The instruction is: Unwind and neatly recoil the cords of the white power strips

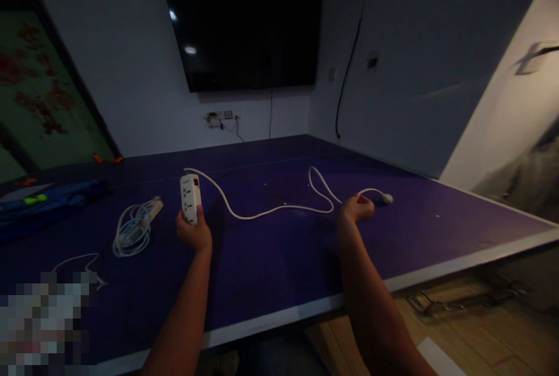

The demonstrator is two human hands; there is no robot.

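Leftmost, a coiled white lead [133, 227] lies on the purple table [271, 271]. Left hand [194, 230]: fingers and thumb clamped on the lower end of a white power strip [190, 197], held upright over the table. It has a red switch near the top and a small blue mark too small to read. Its cable [271, 210] snakes rightward across the table. Right hand [357, 208]: fingers curled closed on the cable, with the plug [386, 198] just beyond.
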